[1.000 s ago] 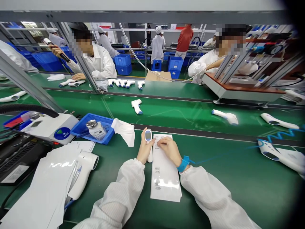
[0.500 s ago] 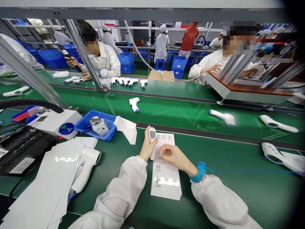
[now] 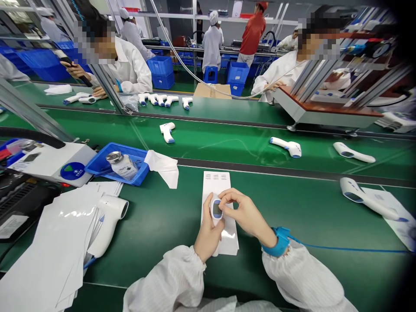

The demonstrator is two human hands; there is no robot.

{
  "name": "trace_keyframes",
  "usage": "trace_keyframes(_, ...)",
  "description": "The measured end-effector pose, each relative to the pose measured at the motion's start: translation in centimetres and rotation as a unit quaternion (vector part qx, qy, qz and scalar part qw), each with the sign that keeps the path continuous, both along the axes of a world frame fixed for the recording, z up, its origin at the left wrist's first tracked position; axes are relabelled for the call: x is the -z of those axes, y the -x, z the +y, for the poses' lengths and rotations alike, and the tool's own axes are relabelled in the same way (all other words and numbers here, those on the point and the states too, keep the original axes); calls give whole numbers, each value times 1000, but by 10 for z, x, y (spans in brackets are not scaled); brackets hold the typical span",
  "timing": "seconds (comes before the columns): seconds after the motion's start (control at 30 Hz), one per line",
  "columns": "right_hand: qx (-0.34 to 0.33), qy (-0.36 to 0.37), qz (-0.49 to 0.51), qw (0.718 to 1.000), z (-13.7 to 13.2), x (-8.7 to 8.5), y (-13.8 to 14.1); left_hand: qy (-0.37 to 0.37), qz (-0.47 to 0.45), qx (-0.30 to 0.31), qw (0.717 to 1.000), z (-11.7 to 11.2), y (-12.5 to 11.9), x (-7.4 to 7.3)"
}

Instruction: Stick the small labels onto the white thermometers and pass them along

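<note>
While the left hand (image 3: 208,232) wraps around the handle of a white thermometer (image 3: 216,209), the right hand (image 3: 247,214) pinches its head between thumb and fingertips, so the fingers of both hands are closed on it. From where I stand, the palm hides most of the handle, and no digits can be made out on the dark screen. The thermometer is held over a long paper sheet (image 3: 218,184) near the far edge of the green worktop (image 3: 325,268). Small print runs along the sheet's top, too tiny to read, and the hands cover its lower part. A blue wrist strap (image 3: 277,242) circles the right wrist, its cord trailing off toward the worktop's right edge. Toward the far left corner, a blue tray (image 3: 107,167) holds a metal-capped bottle (image 3: 122,166), whose label is unreadable from here, and a white cloth (image 3: 164,169) drapes over the tray's corner. Nearer the left edge, glossy white sheets (image 3: 55,242) lie beneath a second thermometer (image 3: 110,221). A white machine (image 3: 48,162) beyond them carries a round blue sticker (image 3: 72,171) with illegible wording.
</note>
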State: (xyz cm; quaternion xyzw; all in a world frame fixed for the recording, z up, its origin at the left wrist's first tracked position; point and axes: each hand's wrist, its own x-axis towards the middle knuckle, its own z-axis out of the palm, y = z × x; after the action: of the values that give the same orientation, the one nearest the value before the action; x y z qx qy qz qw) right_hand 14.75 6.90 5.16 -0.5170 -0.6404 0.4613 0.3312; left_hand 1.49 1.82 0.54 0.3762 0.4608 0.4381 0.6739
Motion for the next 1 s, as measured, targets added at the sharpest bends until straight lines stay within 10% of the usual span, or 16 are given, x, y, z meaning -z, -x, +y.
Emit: trace_keyframes(1.0, 26, -1, 30, 999, 4, 1, 5, -5, 16, 17, 1000, 3, 1, 0)
